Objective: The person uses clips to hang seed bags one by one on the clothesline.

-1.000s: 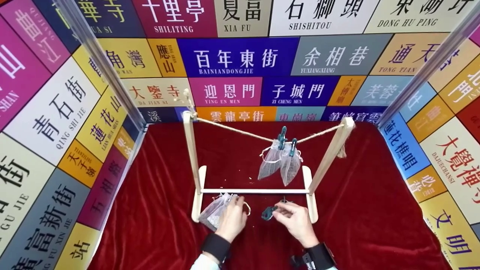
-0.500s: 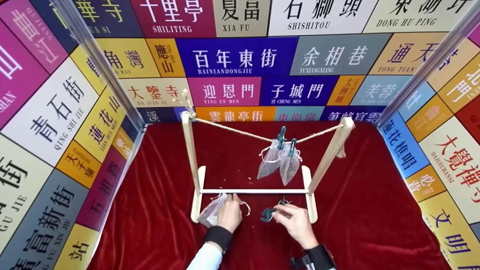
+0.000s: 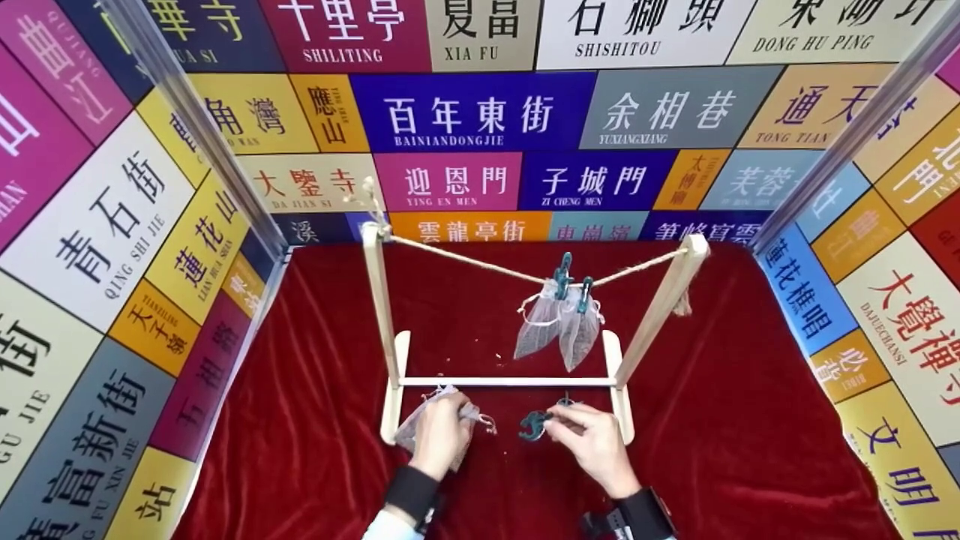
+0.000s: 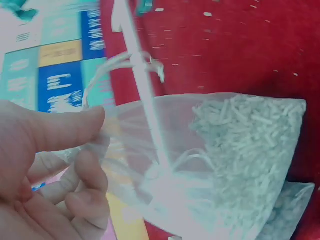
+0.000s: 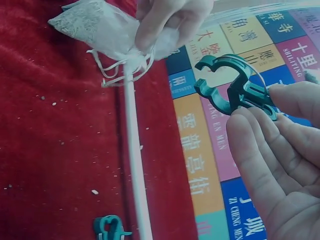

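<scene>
My left hand pinches the gathered neck of a white mesh drawstring bag between thumb and fingers. Pale pellets fill the bag's lower end, and its cords hang loose by the fingers. A second filled bag shows partly behind it in the left wrist view. In my right hand, thumb and fingers squeeze the handles of a green clothespin, whose jaws stand apart with nothing between them. Another green clothespin lies on the red cloth beside the rack's crossbar.
A wooden rack stands ahead with a sagging twine line. Two mesh bags hang from it by green clothespins. Small pale crumbs dot the red cloth. Panels with printed characters enclose the back and sides.
My left hand has shifted left and turned over the bag, bringing its gathered neck out to the right of the fingers. The clothespin in my right hand has opened its jaws.
</scene>
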`<state>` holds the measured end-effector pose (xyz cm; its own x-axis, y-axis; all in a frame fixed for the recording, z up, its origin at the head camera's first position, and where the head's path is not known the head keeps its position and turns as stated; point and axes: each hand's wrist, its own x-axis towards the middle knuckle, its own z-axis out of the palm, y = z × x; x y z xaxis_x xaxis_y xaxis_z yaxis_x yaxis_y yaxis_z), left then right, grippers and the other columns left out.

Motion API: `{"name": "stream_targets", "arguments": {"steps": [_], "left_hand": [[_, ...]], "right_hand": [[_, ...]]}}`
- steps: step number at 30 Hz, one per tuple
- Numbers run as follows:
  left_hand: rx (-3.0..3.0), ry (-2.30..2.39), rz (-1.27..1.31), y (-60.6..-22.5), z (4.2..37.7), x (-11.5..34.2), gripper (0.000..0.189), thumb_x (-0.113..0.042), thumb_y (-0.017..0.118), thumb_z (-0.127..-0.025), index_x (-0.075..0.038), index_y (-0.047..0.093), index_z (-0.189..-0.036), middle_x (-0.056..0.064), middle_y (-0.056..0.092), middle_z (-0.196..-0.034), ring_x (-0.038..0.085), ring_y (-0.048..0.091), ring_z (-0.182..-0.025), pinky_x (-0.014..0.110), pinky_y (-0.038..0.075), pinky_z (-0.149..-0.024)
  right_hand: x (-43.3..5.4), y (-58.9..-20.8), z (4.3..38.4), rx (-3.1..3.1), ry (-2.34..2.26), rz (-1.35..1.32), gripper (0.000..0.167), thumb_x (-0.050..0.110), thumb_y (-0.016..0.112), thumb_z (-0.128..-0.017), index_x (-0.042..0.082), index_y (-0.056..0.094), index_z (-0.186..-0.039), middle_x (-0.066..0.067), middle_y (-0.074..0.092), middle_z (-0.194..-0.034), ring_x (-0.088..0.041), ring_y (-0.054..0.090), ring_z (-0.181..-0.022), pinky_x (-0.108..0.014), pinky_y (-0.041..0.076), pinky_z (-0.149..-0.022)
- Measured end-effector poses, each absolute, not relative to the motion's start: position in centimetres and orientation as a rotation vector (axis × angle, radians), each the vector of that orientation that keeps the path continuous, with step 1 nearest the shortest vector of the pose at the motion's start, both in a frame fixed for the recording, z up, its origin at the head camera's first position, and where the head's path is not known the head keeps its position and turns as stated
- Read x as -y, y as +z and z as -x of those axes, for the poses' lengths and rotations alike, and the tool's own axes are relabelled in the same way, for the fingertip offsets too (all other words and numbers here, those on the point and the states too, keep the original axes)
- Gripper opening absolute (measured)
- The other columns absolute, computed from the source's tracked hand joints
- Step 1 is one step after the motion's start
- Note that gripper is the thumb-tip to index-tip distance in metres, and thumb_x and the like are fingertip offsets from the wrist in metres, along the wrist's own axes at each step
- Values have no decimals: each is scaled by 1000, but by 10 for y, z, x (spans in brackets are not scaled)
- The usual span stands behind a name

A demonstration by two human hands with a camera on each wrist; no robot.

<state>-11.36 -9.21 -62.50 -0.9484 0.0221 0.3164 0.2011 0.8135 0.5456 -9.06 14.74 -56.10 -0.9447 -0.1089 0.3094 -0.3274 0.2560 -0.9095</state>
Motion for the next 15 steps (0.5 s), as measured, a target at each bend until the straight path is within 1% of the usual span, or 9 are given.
{"name": "stream_targets", "arguments": {"steps": [4,8,12,13,15], "left_hand": [[2629,-1003,197,-614,106,100,21,4,83,-72,-11,76,-86,2,75,-83,22,73,-78,36,58,-66],[2558,-1138,244,-604,103,102,22,1,87,-75,-8,79,-94,5,77,-91,20,73,-81,34,59,-70],[2486,-1218,298,-587,103,99,22,0,85,-79,-7,80,-99,5,78,-96,20,74,-88,35,60,-77],[2463,-1236,312,-582,103,98,22,0,84,-80,-7,80,-99,5,78,-96,19,74,-87,34,60,-77],[2405,-1269,349,-569,104,96,23,2,83,-79,-7,79,-100,3,77,-93,17,72,-84,33,58,-74]], "right_hand": [[-147,-548,89,2303,1738,-507,18,-19,74,-80,-12,75,-97,-23,71,-82,-15,72,-69,-17,58,-65],[-148,-543,93,2233,1629,-586,22,-21,77,-75,-11,75,-94,-20,71,-82,-6,69,-75,-12,55,-67],[-159,-530,104,2160,1472,-698,28,-18,81,-72,-6,78,-96,-12,75,-86,-9,69,-75,-12,54,-67],[-162,-523,107,2142,1434,-730,29,-17,82,-71,-4,79,-97,-11,76,-87,-11,70,-75,-13,54,-68],[-168,-504,112,2104,1406,-775,32,-17,83,-70,-3,79,-98,-11,77,-89,-12,68,-73,-14,53,-64]]}}
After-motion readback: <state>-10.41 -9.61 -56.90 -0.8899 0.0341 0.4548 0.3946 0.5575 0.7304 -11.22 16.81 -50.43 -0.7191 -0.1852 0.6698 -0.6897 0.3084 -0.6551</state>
